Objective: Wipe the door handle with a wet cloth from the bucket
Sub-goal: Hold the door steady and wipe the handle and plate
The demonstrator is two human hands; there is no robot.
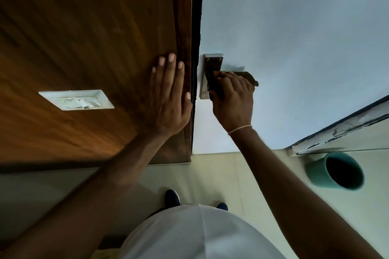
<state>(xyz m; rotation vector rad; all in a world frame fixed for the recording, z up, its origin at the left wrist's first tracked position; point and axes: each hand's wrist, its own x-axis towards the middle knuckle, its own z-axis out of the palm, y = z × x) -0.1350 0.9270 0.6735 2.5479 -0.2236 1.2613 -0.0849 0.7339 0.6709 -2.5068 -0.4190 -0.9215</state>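
Observation:
A steel door handle (212, 63) with a screwed backplate is fixed to the pale blue door (294, 38). My right hand (233, 99) is closed around a dark cloth (248, 75) pressed against the handle's lever, which the cloth and fingers mostly hide. My left hand (170, 94) lies flat, fingers spread, on the brown wooden panel (84, 48) beside the door's edge. A teal bucket (336, 170) stands on the floor at the right, its inside dark.
A white switch plate (76, 100) is set in the wooden panel at the left. Pale floor tiles (231, 174) lie below, with my dark shoes (172, 197) near the door. A chipped sill or ledge (341, 128) runs along the right.

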